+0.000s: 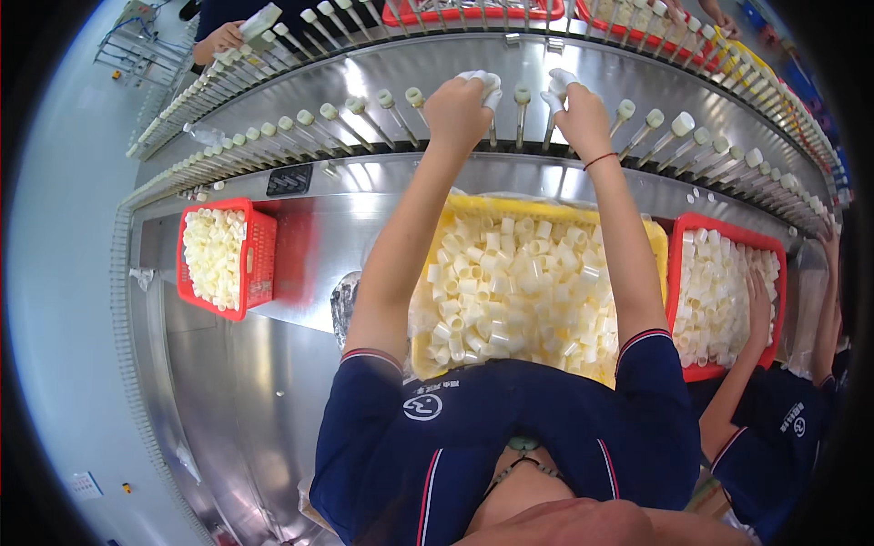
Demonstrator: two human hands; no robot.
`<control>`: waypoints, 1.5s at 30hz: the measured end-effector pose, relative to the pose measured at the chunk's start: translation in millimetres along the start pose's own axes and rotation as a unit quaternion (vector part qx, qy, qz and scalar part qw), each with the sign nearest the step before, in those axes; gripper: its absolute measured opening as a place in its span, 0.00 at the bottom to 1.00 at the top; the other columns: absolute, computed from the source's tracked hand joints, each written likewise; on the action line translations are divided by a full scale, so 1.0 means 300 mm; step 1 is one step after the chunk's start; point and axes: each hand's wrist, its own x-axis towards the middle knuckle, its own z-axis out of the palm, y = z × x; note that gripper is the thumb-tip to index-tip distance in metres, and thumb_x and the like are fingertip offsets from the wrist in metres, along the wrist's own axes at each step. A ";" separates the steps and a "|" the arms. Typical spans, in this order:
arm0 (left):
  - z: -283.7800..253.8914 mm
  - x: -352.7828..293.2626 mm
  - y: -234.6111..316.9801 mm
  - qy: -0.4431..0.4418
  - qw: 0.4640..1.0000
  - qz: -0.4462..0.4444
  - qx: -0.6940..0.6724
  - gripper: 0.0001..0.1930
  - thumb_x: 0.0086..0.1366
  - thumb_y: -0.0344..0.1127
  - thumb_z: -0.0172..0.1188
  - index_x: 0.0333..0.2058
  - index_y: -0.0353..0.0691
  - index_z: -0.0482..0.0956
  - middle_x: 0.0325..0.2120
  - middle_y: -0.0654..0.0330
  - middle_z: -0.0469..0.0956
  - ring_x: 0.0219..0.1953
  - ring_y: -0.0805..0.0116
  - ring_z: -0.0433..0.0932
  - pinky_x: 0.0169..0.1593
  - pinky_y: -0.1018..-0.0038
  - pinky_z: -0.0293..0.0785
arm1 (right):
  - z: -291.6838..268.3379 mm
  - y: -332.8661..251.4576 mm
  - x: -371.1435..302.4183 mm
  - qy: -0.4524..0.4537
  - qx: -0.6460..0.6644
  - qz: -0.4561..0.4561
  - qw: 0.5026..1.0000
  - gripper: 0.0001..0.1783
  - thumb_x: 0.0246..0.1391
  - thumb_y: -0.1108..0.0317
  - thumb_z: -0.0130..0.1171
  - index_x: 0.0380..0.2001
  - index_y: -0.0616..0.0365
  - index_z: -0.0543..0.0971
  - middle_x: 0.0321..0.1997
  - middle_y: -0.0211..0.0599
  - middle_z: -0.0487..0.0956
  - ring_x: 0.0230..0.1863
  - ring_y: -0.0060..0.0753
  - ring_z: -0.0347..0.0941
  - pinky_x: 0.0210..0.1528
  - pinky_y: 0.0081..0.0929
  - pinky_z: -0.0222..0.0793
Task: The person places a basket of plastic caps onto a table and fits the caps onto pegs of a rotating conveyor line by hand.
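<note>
Both my arms reach forward over a row of upright metal rods topped with pale caps. My left hand (462, 109) is closed, its white-covered fingertips wrapped round the top of one rod, whose tip they hide. My right hand (580, 114), also with white fingertip covers, is closed at the top of another rod; what lies between its fingers is hidden. Between the hands stands a rod with a pale cylindrical cap (522, 95). Just below my arms is a yellow tray (655, 250) heaped with cream-coloured short plastic tubes (514, 291).
A red basket (259, 255) of similar pieces stands left, and another red basket (681, 300) right, where a co-worker's hand (758, 305) rests in it. Behind runs a second rod row, with another person's hand (223, 38) at far left. A small black tray (289, 180) lies near the rods.
</note>
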 end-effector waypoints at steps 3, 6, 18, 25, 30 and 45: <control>0.006 -0.002 -0.001 -0.117 0.990 0.039 0.062 0.12 0.46 0.38 0.61 0.33 0.47 0.78 0.29 0.59 0.76 0.30 0.60 0.74 0.33 0.68 0.71 | -0.042 0.026 -0.009 -0.081 0.016 0.071 0.994 0.24 0.45 0.61 0.59 0.45 0.59 0.69 0.28 0.49 0.76 0.29 0.46 0.73 0.32 0.34 0.67; 0.008 -0.098 0.130 -0.062 0.986 0.144 0.048 0.14 0.45 0.38 0.61 0.34 0.48 0.77 0.31 0.55 0.75 0.34 0.57 0.73 0.35 0.66 0.72 | -0.044 0.113 -0.161 0.013 0.088 0.084 0.993 0.23 0.43 0.60 0.59 0.41 0.62 0.70 0.29 0.46 0.76 0.32 0.45 0.72 0.34 0.33 0.67; 0.165 -0.638 0.225 -0.526 0.840 -0.034 -0.127 0.08 0.45 0.29 0.53 0.27 0.33 0.74 0.26 0.46 0.74 0.33 0.50 0.73 0.37 0.62 0.70 | -0.020 0.122 -0.666 -0.250 -0.109 0.090 0.958 0.15 0.37 0.71 0.57 0.34 0.56 0.75 0.29 0.42 0.73 0.35 0.45 0.69 0.36 0.35 0.67; 0.128 -0.612 0.204 -0.601 0.785 -0.025 -0.147 0.11 0.42 0.26 0.52 0.28 0.35 0.74 0.27 0.46 0.74 0.33 0.49 0.73 0.38 0.61 0.69 | -0.109 -0.078 -0.492 -0.162 0.169 0.014 0.972 0.16 0.39 0.69 0.60 0.37 0.48 0.77 0.32 0.37 0.76 0.35 0.38 0.72 0.36 0.27 0.69; 0.108 -0.652 0.203 -0.487 0.854 -0.054 -0.171 0.10 0.42 0.28 0.54 0.29 0.39 0.75 0.28 0.51 0.75 0.35 0.53 0.74 0.37 0.62 0.69 | -0.097 -0.223 -0.229 0.043 0.185 0.093 0.977 0.11 0.41 0.62 0.62 0.31 0.49 0.79 0.29 0.32 0.78 0.23 0.26 0.73 0.26 0.21 0.69; -0.132 -0.056 -0.182 0.065 0.970 -0.209 -0.102 0.06 0.48 0.33 0.62 0.27 0.42 0.79 0.27 0.58 0.78 0.30 0.62 0.76 0.35 0.71 0.71 | -0.132 -0.048 -0.136 0.038 0.050 0.036 0.997 0.20 0.44 0.66 0.57 0.44 0.47 0.72 0.36 0.38 0.73 0.23 0.30 0.69 0.29 0.26 0.67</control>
